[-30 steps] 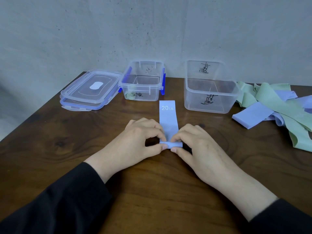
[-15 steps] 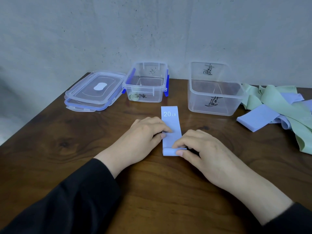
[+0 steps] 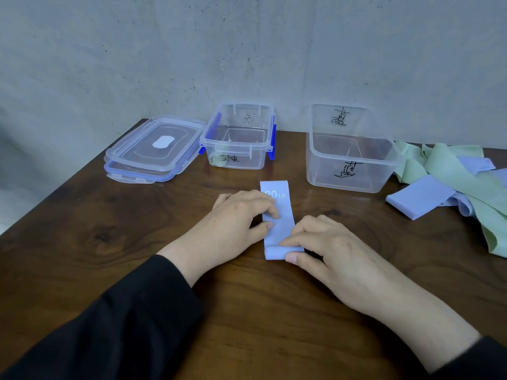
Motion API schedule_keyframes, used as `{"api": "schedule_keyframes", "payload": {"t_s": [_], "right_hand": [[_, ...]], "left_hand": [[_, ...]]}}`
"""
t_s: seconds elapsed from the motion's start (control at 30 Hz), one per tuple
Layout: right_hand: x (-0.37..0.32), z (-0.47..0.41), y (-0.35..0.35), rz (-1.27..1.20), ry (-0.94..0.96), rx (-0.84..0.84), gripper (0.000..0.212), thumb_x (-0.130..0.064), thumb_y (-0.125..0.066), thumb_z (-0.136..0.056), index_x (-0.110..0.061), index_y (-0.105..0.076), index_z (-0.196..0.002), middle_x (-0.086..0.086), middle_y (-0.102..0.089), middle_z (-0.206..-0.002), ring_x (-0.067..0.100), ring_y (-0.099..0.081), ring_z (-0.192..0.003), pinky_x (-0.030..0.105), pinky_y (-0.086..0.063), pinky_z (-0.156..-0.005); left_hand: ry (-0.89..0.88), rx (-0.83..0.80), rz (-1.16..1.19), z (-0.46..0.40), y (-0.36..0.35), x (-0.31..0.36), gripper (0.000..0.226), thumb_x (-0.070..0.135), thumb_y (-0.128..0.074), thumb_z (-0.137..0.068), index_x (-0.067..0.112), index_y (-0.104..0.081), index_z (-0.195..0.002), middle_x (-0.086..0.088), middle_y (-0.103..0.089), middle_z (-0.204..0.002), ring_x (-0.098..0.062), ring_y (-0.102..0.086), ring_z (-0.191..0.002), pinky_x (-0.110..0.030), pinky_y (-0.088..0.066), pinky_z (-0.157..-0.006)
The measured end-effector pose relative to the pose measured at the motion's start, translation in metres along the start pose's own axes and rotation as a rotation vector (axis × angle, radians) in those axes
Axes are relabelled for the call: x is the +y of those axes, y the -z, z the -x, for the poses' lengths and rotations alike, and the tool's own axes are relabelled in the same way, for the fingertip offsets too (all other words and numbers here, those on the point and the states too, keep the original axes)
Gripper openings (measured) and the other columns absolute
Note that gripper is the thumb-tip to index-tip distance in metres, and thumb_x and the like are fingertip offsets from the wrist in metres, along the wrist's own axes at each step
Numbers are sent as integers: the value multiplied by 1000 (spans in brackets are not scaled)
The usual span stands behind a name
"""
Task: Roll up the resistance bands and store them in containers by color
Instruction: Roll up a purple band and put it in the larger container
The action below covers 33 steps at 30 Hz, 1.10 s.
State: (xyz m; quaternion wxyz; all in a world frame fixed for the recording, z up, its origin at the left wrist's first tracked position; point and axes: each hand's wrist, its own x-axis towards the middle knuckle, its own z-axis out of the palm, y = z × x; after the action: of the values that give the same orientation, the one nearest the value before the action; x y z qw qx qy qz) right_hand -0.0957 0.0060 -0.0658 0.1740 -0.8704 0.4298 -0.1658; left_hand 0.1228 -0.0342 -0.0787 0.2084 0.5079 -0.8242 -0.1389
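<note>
A light blue resistance band (image 3: 279, 229) printed "20 LB" lies flat on the wooden table, its near end curled into a small roll. My right hand (image 3: 332, 250) pinches that roll between thumb and fingertips. My left hand (image 3: 238, 218) rests on the band's left edge, fingers pressing it flat. Behind stand two clear containers: a small one with blue clips (image 3: 238, 138) holding a rolled green band (image 3: 218, 161), and a larger one (image 3: 351, 157) with black writing. A pile of green and blue bands (image 3: 450, 185) lies at the right.
Two stacked clear lids (image 3: 153, 149) lie at the back left of the table (image 3: 109, 242). A grey wall rises right behind the containers. The table's left edge slants close to the lids.
My left hand has slid forward from the rolled end onto the flat part of the band. My right hand stays on the roll. The view has shifted slightly.
</note>
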Motion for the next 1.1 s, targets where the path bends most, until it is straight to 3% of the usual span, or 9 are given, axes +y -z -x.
{"api": "schedule_keyframes", "payload": {"t_s": [0.2,0.43,0.67,0.83,1.0,1.1], "right_hand": [[-1,-2,-1,-26,-10,85,19,-40,-59,-94,-35,-69,-109,-21,-55,-101,5,-46,-100,25,-39,-91],[-2,-5,-3,14,5,13,22,-42,-57,-95,-33,-67,-112,-21,-47,-103,4,-40,-100,27,-37,-94],[-3,-5,0,-6,-2,34,18,-39,-60,-94,-36,-65,-111,-22,-54,-98,3,-45,-99,27,-39,-91],[-3,-7,-6,26,-23,67,30,-43,-63,-92,-34,-65,-120,-21,-50,-105,5,-42,-100,31,-40,-94],[-5,-6,-2,41,3,-38,26,-45,-50,-98,-37,-62,-119,-21,-47,-106,4,-39,-103,26,-34,-95],[-5,-5,0,36,7,-27,23,-45,-53,-96,-38,-60,-117,-24,-50,-104,1,-41,-104,24,-33,-95]], "left_hand": [[7,13,3,0,-1,-1,19,32,-61,-94,36,-64,-112,21,-55,-132,4,-42,-126,-24,-20,-107],[28,-3,-44,0,0,0,26,36,-58,-97,36,-63,-122,22,-48,-141,2,-37,-132,-21,-15,-107],[30,-3,-41,-1,-1,-1,26,37,-58,-96,37,-64,-121,22,-48,-141,2,-37,-133,-22,-15,-109],[32,17,-41,-1,-2,-1,25,33,-53,-99,37,-64,-121,23,-49,-139,3,-37,-131,-22,-14,-108],[42,17,-51,0,0,0,24,32,-54,-99,37,-65,-120,22,-50,-134,2,-38,-128,-24,-15,-107],[42,18,-45,0,0,1,23,33,-56,-98,36,-65,-119,22,-51,-131,1,-40,-126,-26,-16,-109]]}}
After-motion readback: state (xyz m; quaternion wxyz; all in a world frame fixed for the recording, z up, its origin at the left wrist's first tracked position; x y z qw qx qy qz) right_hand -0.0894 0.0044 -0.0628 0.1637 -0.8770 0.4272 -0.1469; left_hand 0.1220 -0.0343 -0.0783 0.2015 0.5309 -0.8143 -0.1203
